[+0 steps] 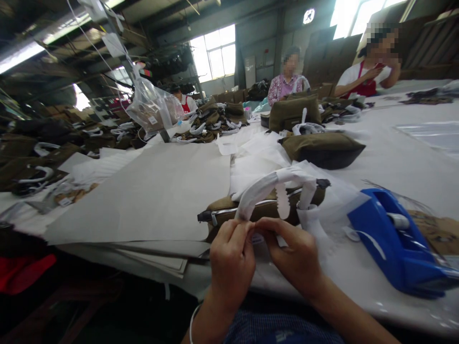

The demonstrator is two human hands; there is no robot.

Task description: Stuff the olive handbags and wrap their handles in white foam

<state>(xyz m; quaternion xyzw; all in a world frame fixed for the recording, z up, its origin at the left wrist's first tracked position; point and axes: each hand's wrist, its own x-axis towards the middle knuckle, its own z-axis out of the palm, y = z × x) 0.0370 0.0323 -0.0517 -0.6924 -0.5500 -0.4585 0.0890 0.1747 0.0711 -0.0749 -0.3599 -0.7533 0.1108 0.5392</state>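
An olive handbag [267, 210] with a silver zipper lies on the table in front of me. Its arched handle [260, 188] is wrapped in white paper, and a white notched strip [282, 200] hangs beside it. My left hand [231, 255] is closed, pinching the wrapping at the handle's near lower end. Against it, the thumb and forefinger of my right hand [296, 253] pinch at the same spot, the other fingers curled. Both sets of fingertips meet and hide the exact edge they hold. A small white label [256, 238] shows under them.
A blue tape dispenser [398, 243] stands at right. Large grey sheets [154, 191] are stacked at left. Beyond are another olive bag [322, 149], white tissue [256, 157] and heaped bags [215, 119]. Several people sit or stand across the table; a clear plastic bag [152, 105] hangs from a post.
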